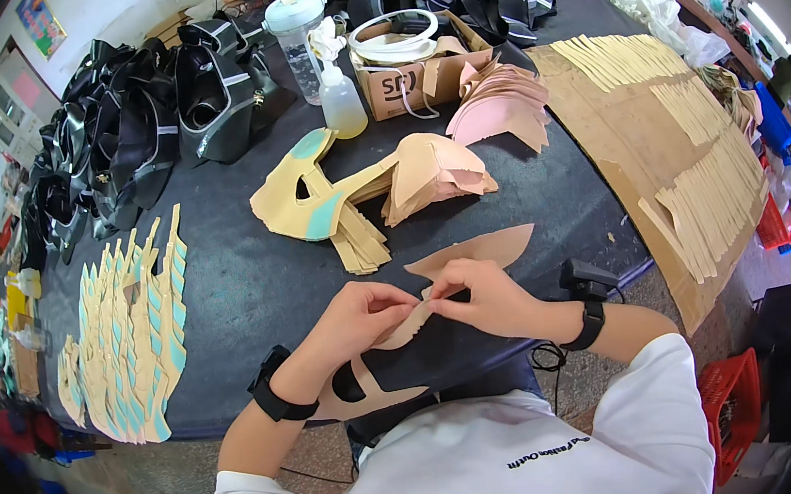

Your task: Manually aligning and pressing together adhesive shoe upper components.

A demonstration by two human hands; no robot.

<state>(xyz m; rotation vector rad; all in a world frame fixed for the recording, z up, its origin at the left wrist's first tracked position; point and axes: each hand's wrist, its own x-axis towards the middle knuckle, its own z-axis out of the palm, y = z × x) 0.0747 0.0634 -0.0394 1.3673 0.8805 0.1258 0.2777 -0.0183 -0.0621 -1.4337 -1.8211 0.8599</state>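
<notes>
Both my hands meet near the table's front edge over a thin tan shoe-upper piece. My left hand is closed, thumb and forefinger pinching the piece's narrow middle. Right against it, my right hand pinches the same spot, also closed. The tan material spreads out beyond my right fingers, and a part with a cut-out opening hangs below my left wrist at the table edge. My fingers hide the join between these parts. Just beyond lies a stack of yellowish upper pieces with turquoise patches, beside folded pinkish-tan pieces.
Rows of yellow and turquoise pieces lie at left. Tan strips cover a cardboard sheet at right. Behind stand a bottle of yellowish liquid, a clear jug, a cardboard box and black shoe uppers.
</notes>
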